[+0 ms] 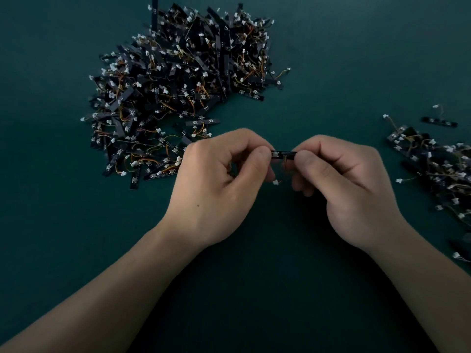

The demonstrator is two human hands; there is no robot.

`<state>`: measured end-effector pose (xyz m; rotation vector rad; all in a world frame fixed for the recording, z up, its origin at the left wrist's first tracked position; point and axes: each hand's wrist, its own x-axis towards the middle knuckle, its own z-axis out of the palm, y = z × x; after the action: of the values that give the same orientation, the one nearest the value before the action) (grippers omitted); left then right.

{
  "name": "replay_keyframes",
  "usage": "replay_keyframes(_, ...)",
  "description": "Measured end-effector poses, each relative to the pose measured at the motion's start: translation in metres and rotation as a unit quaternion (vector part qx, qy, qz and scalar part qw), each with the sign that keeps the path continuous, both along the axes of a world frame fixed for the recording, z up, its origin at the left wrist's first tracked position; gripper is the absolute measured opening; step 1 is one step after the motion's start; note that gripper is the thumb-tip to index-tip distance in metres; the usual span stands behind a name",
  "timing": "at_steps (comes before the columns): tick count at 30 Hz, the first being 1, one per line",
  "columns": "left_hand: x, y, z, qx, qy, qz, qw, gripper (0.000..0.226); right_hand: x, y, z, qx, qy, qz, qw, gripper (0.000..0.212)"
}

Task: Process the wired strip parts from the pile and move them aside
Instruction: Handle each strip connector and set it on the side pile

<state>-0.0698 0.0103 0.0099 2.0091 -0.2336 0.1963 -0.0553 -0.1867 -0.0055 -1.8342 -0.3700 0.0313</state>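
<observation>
One black wired strip part (283, 154) is held level above the table between both hands. My left hand (219, 182) pinches its left end with thumb and forefinger. My right hand (349, 184) pinches the right end the same way. A thin wire hangs from the strip down to a small white connector (275, 182) between the hands. The big pile of black strips with white connectors and orange-yellow wires (178, 85) lies at the back left, just beyond my left hand.
A smaller heap of the same strip parts (433, 164) lies at the right edge, with one single strip (439, 122) lying apart behind it. Everything rests on a dark green table surface (280, 263).
</observation>
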Motion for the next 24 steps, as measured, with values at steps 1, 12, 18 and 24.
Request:
replay_keyframes(1, 0.0003, -0.0001, 0.0002, -0.003, 0.003, 0.004, 1.000, 0.028, 0.0001, 0.0001, 0.0002, 0.008, 0.005, 0.004, 1.000, 0.027)
replay_keyframes(12, 0.0000, -0.0004, -0.0014, -0.018, 0.014, -0.001, 1.000, 0.028, 0.0017, -0.0003, 0.0009, 0.022, 0.007, 0.023, 0.999, 0.036)
replay_keyframes(18, -0.0014, -0.0009, 0.0015, -0.024, 0.015, -0.005, 1.000, 0.027, 0.0002, 0.0020, 0.0016, 0.010, -0.008, 0.006, 1.000, 0.038)
replay_keyframes(24, -0.0014, -0.0028, 0.0034, -0.004, 0.013, 0.009, 1.000, 0.025, -0.0028, 0.0018, 0.0028, -0.004, -0.012, 0.011, 1.000, 0.036)
